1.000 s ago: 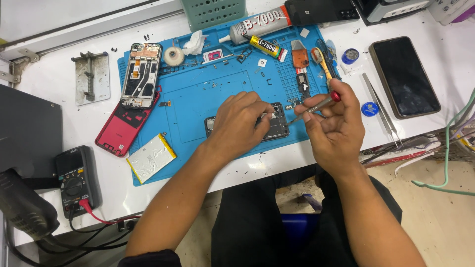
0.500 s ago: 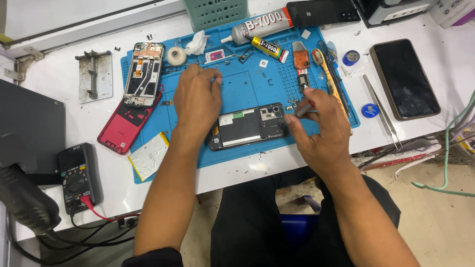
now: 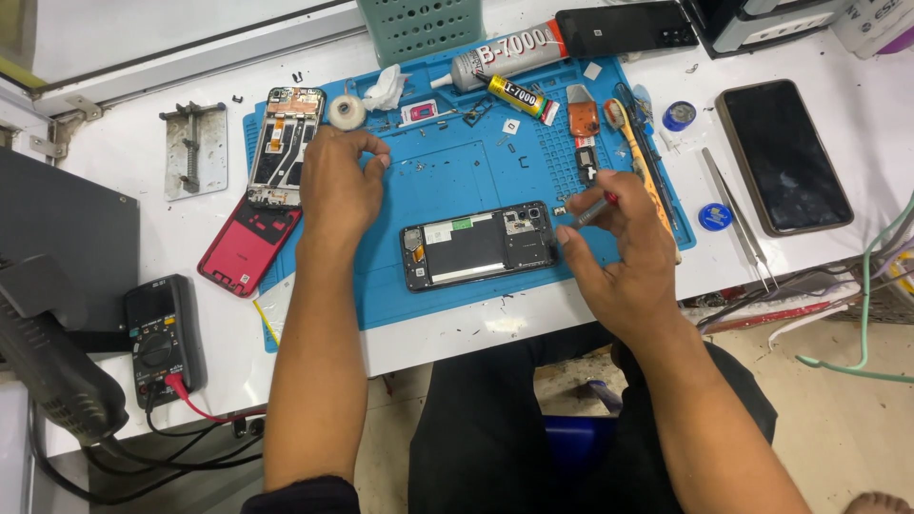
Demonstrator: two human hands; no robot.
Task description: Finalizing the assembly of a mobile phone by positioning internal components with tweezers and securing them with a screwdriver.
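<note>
An opened black phone [image 3: 479, 245] lies flat on the blue work mat [image 3: 457, 171], its insides facing up. My right hand [image 3: 619, 252] rests at the phone's right end and grips a small screwdriver [image 3: 592, 209] with a red tip cap. My left hand [image 3: 341, 186] hovers over the mat's left part, fingers curled and pinched together near small loose parts; whether it holds a tiny piece I cannot tell. Just left of it lie a stripped phone frame [image 3: 284, 145] and a red back cover [image 3: 249, 247].
A large glue tube [image 3: 500, 59] and a small yellow tube [image 3: 519, 95] lie at the mat's far edge. A dark phone [image 3: 783, 157], tweezers [image 3: 738, 221], a multimeter [image 3: 162, 333], a metal clamp plate [image 3: 193, 150] and a green basket [image 3: 419, 24] surround the mat.
My left hand left the phone and moved up and to the left across the mat. The phone is now uncovered. My right hand lowered with the screwdriver to the phone's right end.
</note>
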